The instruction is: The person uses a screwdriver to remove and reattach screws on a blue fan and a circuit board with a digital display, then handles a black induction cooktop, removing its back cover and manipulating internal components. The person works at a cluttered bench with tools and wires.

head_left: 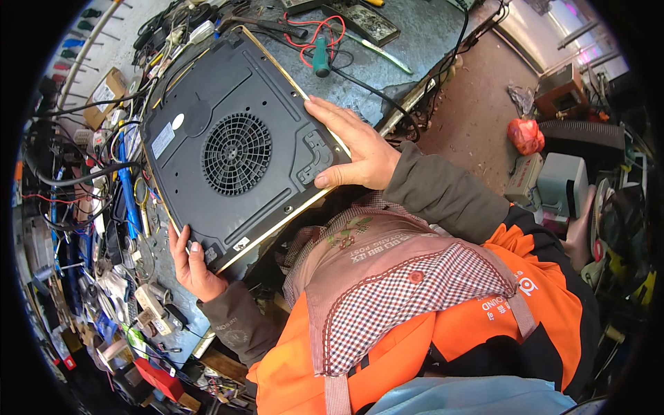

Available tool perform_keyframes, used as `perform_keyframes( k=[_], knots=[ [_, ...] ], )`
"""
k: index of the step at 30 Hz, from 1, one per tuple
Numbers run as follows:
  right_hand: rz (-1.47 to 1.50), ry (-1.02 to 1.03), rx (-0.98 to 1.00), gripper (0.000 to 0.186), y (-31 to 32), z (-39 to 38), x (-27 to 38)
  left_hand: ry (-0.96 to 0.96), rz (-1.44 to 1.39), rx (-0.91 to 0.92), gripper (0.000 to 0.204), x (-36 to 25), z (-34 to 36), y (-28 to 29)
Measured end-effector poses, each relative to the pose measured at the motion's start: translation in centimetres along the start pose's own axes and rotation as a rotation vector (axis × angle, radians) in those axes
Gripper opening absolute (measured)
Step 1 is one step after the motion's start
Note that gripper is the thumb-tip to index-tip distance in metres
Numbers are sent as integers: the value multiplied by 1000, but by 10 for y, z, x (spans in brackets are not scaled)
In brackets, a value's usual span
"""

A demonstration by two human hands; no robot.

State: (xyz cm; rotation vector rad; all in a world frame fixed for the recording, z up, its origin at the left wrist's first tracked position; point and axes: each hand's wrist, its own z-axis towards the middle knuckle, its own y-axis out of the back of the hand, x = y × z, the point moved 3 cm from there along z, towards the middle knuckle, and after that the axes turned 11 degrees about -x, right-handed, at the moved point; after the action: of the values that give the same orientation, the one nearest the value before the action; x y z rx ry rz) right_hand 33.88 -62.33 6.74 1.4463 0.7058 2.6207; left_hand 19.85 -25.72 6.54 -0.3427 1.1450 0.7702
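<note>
An induction cooker (190, 149) with a black plastic underside and a gold-coloured rim is tilted up over the bench, bottom towards me. Its round fan grille (237, 153) and a pale label (163, 140) face me. My left hand (196, 270) grips the near left corner, thumb on the underside and fingers round the edge. On the right edge my right hand (363, 149) is clamped, its thumb against the near rim and its fingers along the side. The cooker's top face is hidden. Beyond its right edge lies a green-handled screwdriver (321, 57).
Around the screwdriver a red wire (342, 29) loops over the grey workbench (432, 31). A black cable (370, 86) trails off the bench edge. Tools, cords and a blue rod (126, 183) crowd the left side. A red box (159, 379) sits at lower left; a grey container (564, 183) stands at right.
</note>
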Motion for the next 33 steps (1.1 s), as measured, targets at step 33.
perform_keyframes(
  k=[33],
  knots=[
    [538, -322, -122, 97, -14, -6, 14, -75, 62, 127, 21, -8, 4, -8]
  ],
)
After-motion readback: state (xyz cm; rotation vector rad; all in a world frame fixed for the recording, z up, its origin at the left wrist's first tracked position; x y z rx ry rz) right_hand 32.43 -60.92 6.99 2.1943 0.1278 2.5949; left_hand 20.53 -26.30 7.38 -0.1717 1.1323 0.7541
